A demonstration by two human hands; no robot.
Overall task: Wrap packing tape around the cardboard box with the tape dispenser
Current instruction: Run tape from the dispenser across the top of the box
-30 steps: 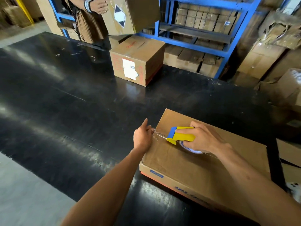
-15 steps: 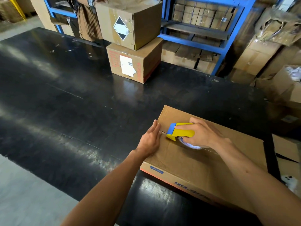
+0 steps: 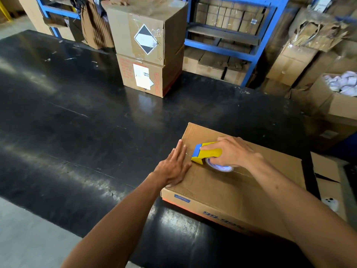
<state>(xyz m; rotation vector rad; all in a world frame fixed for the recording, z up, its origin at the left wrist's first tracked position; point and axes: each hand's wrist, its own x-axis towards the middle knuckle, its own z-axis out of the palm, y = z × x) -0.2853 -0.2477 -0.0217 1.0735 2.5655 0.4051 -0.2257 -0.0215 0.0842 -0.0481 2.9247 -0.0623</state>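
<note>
A flat brown cardboard box (image 3: 222, 192) lies on the black table (image 3: 87, 132) at the lower right. My right hand (image 3: 234, 151) grips a yellow and blue tape dispenser (image 3: 206, 153) with a roll of clear tape (image 3: 220, 167), pressed on the box top near its left edge. A strip of clear tape (image 3: 243, 174) runs along the centre seam toward the right. My left hand (image 3: 174, 167) lies flat with fingers together on the box's left edge, just left of the dispenser.
Two stacked cardboard boxes (image 3: 148, 53) stand at the table's far side, and another person's hands (image 3: 123, 0) rest on the upper one. Blue shelving (image 3: 249, 53) with cartons runs behind. More boxes (image 3: 336, 105) crowd the right side.
My left hand has come down flat onto the box's left edge, over the tape end. The other person has set the upper box down on the far box. The dispenser has barely moved.
</note>
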